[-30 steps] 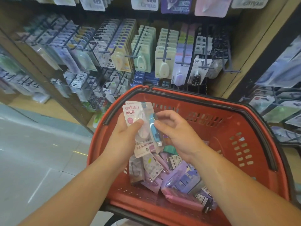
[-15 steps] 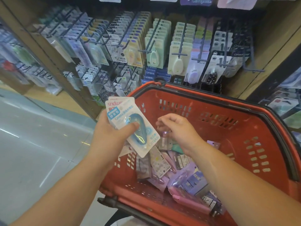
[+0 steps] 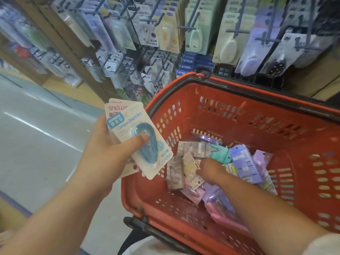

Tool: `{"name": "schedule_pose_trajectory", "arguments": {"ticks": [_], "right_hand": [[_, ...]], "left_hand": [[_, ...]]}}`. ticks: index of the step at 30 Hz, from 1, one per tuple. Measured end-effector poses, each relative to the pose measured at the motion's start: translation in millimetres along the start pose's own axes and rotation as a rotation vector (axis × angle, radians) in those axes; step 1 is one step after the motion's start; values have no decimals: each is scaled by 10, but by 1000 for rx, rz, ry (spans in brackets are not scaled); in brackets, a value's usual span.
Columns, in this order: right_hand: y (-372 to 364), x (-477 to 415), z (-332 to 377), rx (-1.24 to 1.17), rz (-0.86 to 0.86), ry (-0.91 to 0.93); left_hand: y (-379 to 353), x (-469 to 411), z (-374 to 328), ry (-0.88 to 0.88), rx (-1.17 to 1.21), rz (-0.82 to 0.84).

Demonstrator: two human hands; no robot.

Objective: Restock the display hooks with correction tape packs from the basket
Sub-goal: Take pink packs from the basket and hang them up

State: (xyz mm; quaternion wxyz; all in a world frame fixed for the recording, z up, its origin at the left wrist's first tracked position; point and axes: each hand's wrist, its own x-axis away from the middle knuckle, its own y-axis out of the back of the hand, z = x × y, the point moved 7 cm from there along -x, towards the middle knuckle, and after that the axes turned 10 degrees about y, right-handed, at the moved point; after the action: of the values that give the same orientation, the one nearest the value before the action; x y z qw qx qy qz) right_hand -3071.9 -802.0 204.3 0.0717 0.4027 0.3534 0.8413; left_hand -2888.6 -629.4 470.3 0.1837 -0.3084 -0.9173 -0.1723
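Hooks (image 3: 237, 31) behind; L hand (image 3: 110, 155) grips blue pack (image 3: 139, 140), R hand (image 3: 209, 170) in basket (image 3: 239, 111)

Right hand (image 3: 209, 170): one second ago it pinched the blue pack (image 3: 139, 142) against the pink pack (image 3: 117, 107) in the left hand (image 3: 108, 153). Half a second ago it had let go and hung above the pile. Now it is down inside the basket (image 3: 257, 92), fingertips among the loose packs (image 3: 185, 166); a grip cannot be confirmed.
Blue pack: now in front of the pink pack, under the left thumb.
Left hand: shifted left, from inside the basket to outside its left rim.
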Motion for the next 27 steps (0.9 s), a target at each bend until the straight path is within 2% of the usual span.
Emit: {"name": "schedule_pose_trajectory", "arguments": {"ticks": [4,7,15,17,19,22,27], "right_hand": [[254,18,-22,-322,-182,-25],[650,190,140,-494,-301,68],[1758,1275,682,-650,-794,389],[1790,1514,807,-657,-807,472],[1702,1631,893,-671,-740,526],[1567,1706,904,-890,-659,591],[1602,1830,677,-1123,-749,528]], "left_hand": [[-45,10,-13,3,14,8],[-168,22,-17,9,33,67],[-587,-63,59,44,100,182],[-715,-78,59,30,115,197],[-878,-57,43,27,130,247],[-1051,-1,25,38,167,292],[-1210,86,12,24,195,393]]}}
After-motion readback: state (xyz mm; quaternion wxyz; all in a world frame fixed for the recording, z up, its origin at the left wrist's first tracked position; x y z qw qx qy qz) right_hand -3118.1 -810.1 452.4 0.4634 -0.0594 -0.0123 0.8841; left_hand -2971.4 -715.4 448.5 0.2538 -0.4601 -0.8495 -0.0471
